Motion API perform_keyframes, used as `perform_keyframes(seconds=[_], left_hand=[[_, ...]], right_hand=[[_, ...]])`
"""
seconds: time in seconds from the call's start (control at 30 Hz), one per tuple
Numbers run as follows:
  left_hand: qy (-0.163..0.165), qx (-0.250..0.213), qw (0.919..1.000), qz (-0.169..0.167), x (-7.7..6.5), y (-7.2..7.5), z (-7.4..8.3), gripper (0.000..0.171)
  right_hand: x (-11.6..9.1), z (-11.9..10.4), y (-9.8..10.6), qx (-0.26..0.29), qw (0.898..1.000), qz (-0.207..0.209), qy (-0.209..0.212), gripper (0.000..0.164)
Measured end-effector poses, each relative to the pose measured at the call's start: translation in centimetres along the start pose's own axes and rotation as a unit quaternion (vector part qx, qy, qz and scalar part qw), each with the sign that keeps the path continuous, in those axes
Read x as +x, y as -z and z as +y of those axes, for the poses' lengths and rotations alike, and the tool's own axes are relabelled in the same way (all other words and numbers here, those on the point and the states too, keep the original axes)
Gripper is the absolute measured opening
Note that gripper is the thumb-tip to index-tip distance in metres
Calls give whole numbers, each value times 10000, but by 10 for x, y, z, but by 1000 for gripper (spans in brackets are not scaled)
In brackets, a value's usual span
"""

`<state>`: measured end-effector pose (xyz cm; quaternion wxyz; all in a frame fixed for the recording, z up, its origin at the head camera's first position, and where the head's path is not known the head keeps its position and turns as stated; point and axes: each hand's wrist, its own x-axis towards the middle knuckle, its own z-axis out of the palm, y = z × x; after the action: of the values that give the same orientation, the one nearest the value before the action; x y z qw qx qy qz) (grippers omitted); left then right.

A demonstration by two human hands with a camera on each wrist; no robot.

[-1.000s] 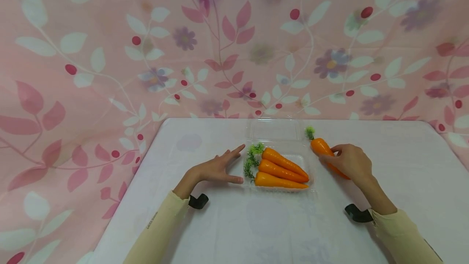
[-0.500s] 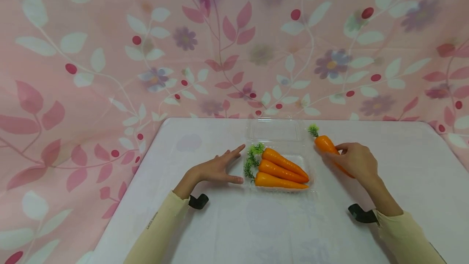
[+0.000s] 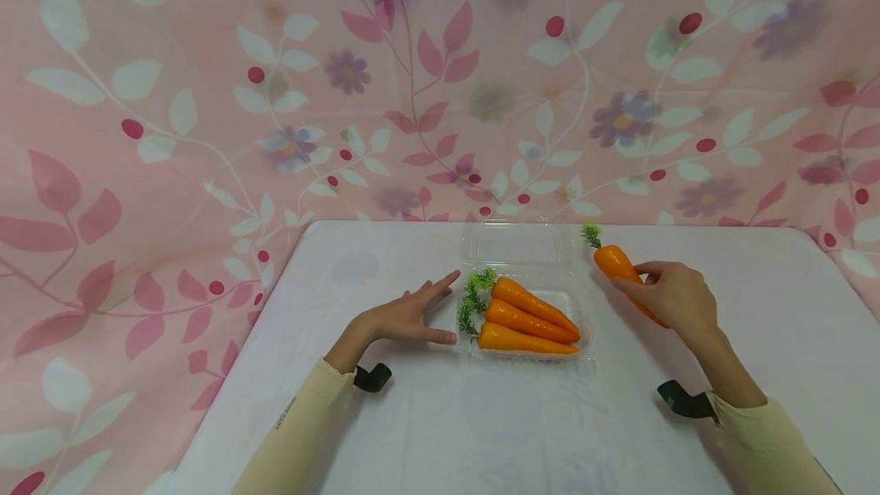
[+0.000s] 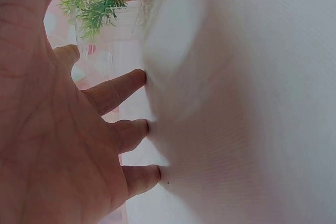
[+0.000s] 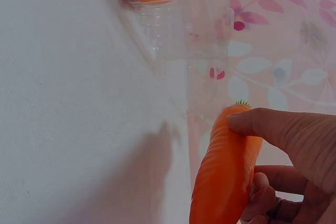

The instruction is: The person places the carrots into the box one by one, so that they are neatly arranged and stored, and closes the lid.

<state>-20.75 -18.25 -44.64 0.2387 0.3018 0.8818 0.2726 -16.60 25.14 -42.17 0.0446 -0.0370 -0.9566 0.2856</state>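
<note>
My right hand (image 3: 677, 296) pinches a carrot (image 3: 615, 260) between thumb and fingers, to the right of a clear plastic box (image 3: 584, 304). Its green top points away, up and to the left; in the right wrist view this carrot (image 5: 226, 166) hangs over the table with a shadow beside it. Three more carrots (image 3: 529, 315) lie side by side in the box, their green tops (image 3: 473, 300) at its left end. At that left side my left hand (image 3: 412, 318) has its fingers spread, thumb and index close to the box wall, other fingertips (image 4: 140, 76) on the tabletop.
The box's clear lid (image 3: 516, 243) lies folded open behind it, near the far table edge. A white cloth covers the table (image 3: 426, 434). A pink flowered curtain (image 3: 440, 82) hangs behind and at the left.
My right hand has moved a little to the right and away from me with the carrot, which has come up off the table. The left hand and the box have stayed in place.
</note>
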Motion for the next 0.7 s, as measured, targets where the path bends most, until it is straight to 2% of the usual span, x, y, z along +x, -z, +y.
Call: perform_keyframes(seconds=[0.2,0.37,0.7], left_hand=[[2,12,10000,-13,0,0,0,109],[19,-6,10000,-12,-1,0,0,108],[29,-25,10000,-26,0,1,1,108]], right_hand=[[-1,-5,3,113,9999,-77,-47,64],[-2,-9,7,235,9996,-109,95,64],[-8,-33,14,553,9977,-254,297,64]])
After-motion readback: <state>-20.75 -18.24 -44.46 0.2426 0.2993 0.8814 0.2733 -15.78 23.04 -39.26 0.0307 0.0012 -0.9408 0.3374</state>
